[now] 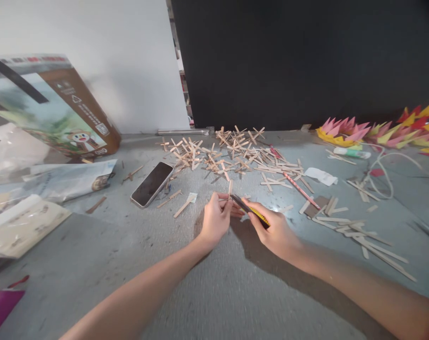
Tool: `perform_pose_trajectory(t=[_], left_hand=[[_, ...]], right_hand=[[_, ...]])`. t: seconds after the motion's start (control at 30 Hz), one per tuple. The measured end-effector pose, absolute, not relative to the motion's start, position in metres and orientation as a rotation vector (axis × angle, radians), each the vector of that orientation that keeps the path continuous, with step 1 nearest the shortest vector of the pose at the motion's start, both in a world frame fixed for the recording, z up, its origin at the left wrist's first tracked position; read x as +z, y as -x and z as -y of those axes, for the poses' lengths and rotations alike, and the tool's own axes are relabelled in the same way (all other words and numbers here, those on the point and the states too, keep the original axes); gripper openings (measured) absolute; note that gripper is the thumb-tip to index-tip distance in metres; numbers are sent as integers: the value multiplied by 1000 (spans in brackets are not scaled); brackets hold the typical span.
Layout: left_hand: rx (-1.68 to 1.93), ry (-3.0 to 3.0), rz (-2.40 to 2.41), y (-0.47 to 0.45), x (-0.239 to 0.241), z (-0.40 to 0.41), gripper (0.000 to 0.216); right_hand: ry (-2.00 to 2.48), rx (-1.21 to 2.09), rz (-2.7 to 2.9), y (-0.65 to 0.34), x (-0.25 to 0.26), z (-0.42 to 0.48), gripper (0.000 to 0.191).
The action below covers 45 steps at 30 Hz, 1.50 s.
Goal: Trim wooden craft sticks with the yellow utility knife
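Observation:
In the middle of the head view, my left hand (217, 216) pinches a thin wooden craft stick (230, 188) that points up and away from me. My right hand (273, 230) is wrapped round a black and yellow utility knife (256, 214). The knife's front end meets the stick just by my left fingertips; whether the blade touches the wood is too small to tell. Beyond my hands lies a heap of craft sticks (193, 155), many of them joined in crosses.
A phone (152, 184) lies left of my hands. Further left stand a printed paper bag (76, 113) and plastic packets (69, 182). On the right are loose sticks (363, 236), a pink pencil (301, 190), a glue tube (352, 152), a white cord (372, 182) and folded paper shapes (345, 132).

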<state>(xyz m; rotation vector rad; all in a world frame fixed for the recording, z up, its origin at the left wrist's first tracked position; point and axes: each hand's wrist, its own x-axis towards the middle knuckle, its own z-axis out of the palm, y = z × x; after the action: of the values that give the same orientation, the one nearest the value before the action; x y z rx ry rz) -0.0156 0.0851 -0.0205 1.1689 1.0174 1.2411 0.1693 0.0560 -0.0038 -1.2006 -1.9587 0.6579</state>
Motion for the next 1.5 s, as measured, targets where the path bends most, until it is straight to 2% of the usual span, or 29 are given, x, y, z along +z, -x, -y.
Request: perform_pose_trajectory(t=[0.13,0.4,0.83,1.0,1.1,1.3,1.5], left_hand=[[1220,-1257,-1119,16,-21,-83,33],[1224,-1252,-1099,16,-22,-83,32],[1251,-1387,-1237,16,-14,-81,14],[1294,-1334,-1168,17,-17,-82,17],[1292,-1228,-1067,15,-17,-83,24],[1273,-1055,-896,15,-14,-86,37],[1208,-1084,-831,18,-15,-89,36]], right_hand=[[1229,766,1939,-169,7,-55,37],[1227,1514,1402,-165,10,-50,49],[1078,1735,1155,-145,8,-38,41],[953,1919,935,-151,11,-44,34],[900,1840,1013,-156,11,-49,35],[1111,1245,1387,-165,0,-59,40],[1183,1103,1411,-166,-6,-63,44]])
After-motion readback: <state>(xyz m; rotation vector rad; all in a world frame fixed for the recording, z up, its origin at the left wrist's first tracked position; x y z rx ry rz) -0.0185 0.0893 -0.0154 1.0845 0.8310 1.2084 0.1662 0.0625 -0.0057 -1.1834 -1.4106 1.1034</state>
